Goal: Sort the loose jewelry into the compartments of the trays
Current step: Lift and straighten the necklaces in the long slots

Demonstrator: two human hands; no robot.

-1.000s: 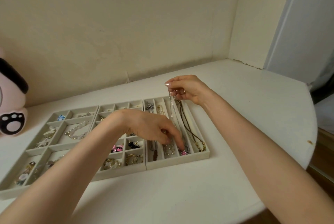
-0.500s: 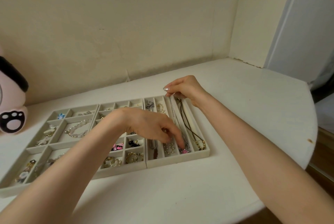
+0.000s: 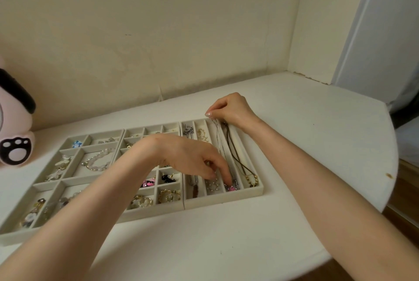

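Cream walls met behind the white tabletop. In the right tray, mid-tabletop, the right hand pinched a chain's far end; the left hand pressed its near end with a fingertip.

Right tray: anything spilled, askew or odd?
Nothing spilled. The silver chain is not fully laid down: the right hand pinches its far end at the far rim of the right tray, the left hand presses its near end.
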